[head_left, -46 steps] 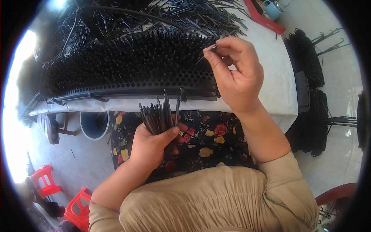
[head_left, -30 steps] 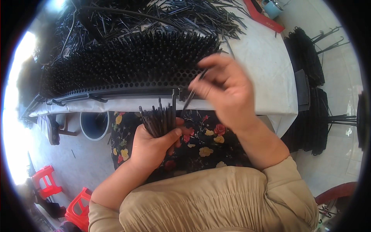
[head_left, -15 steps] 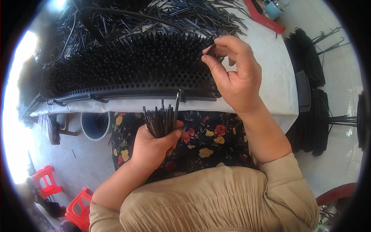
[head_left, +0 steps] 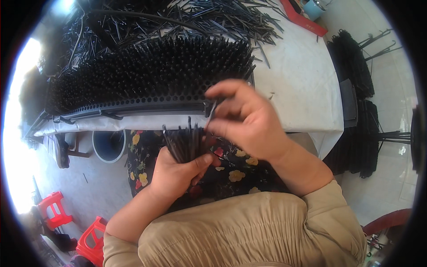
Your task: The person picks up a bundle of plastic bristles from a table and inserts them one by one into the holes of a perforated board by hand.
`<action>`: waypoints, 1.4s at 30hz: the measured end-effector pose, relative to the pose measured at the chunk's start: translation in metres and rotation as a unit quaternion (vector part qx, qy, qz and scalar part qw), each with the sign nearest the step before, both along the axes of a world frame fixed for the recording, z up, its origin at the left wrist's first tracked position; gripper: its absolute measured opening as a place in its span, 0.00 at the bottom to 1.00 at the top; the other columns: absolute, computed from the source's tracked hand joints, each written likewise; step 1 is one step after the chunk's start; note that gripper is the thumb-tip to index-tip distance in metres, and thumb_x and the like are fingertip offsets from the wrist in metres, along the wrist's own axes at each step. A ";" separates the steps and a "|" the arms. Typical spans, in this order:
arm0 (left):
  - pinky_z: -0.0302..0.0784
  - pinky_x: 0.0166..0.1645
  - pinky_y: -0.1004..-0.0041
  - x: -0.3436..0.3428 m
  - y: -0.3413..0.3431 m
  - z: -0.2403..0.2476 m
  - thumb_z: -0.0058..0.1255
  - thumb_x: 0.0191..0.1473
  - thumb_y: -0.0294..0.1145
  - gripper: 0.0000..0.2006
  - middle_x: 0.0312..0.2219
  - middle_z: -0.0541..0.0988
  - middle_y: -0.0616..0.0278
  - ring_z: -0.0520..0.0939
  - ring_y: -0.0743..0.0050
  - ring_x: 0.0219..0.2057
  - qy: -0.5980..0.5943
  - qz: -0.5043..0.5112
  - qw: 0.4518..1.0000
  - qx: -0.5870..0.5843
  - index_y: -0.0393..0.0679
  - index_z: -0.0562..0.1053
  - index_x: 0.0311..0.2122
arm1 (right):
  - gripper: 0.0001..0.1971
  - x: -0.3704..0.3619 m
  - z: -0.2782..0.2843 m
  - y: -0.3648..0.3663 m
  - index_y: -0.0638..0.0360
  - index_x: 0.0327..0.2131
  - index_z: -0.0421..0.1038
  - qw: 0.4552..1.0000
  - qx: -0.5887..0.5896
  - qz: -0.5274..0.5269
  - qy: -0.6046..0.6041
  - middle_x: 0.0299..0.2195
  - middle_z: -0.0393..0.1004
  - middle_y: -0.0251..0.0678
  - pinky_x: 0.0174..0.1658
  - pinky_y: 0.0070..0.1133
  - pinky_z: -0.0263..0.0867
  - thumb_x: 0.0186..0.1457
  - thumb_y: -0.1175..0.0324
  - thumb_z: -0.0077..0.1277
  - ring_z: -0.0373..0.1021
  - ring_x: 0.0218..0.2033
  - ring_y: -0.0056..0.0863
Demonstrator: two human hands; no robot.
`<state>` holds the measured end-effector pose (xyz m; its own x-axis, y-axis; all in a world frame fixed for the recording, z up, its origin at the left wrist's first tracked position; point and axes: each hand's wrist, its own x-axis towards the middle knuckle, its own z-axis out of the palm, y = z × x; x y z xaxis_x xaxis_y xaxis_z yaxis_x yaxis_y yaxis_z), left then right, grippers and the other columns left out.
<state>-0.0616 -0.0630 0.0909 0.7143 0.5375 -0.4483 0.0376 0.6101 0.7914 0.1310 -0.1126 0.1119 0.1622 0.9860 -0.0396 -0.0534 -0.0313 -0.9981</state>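
Note:
My left hand (head_left: 180, 173) is closed around an upright bundle of thin black sticks (head_left: 184, 142), held in front of the table edge. Just above its right side, my right hand (head_left: 249, 120) pinches a single thin black stick (head_left: 212, 111) between thumb and fingers, somewhat blurred by motion. Behind both hands lies a long black perforated rack (head_left: 155, 102) on the table, densely filled with upright black sticks (head_left: 164, 66). A row of open holes (head_left: 189, 97) shows along its near edge; my right hand covers part of the rack's right end.
Loose black sticks (head_left: 222, 22) are heaped behind the rack on the white-covered table (head_left: 302, 80). A red bar-like object (head_left: 307, 22) lies at the far right. Below left are a bucket (head_left: 109, 149) and red stools (head_left: 55, 211). Black bundles (head_left: 367, 138) stand at right.
My right hand has come down and left from the rack's right end to the bundle, where it now pinches a stick. My left hand stays almost still.

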 end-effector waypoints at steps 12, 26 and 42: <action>0.76 0.24 0.75 0.002 -0.002 -0.002 0.51 0.57 0.25 0.14 0.35 0.80 0.53 0.79 0.74 0.31 -0.029 0.029 0.999 -0.035 0.34 0.69 0.48 | 0.15 0.045 -0.009 0.029 0.60 0.39 0.72 0.814 0.315 -0.276 -0.403 0.26 0.76 0.34 0.27 0.17 0.66 0.46 0.82 0.60 0.71 0.24 0.24; 0.67 0.18 0.81 -0.001 -0.008 -0.005 0.56 0.55 0.26 0.12 0.30 0.79 0.53 0.77 0.74 0.22 -0.028 0.063 0.998 -0.015 0.37 0.71 0.44 | 0.14 0.001 -0.003 -0.007 0.60 0.42 0.70 0.997 0.032 -0.074 0.012 0.29 0.76 0.29 0.30 0.10 0.65 0.52 0.77 0.59 0.70 0.28 0.12; 0.73 0.22 0.76 -0.001 -0.001 -0.006 0.53 0.54 0.21 0.13 0.30 0.77 0.60 0.77 0.74 0.28 -0.022 0.036 0.995 -0.092 0.34 0.71 0.46 | 0.16 0.062 -0.011 0.022 0.62 0.42 0.72 0.804 0.348 -0.271 -0.400 0.29 0.76 0.33 0.28 0.13 0.69 0.48 0.82 0.61 0.72 0.26 0.17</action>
<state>-0.0628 -0.0644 0.0844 0.6976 0.5002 -0.5130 -0.0441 0.7446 0.6661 0.1934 -0.0909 0.1013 0.2744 0.5009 0.8209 0.7957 0.3610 -0.4863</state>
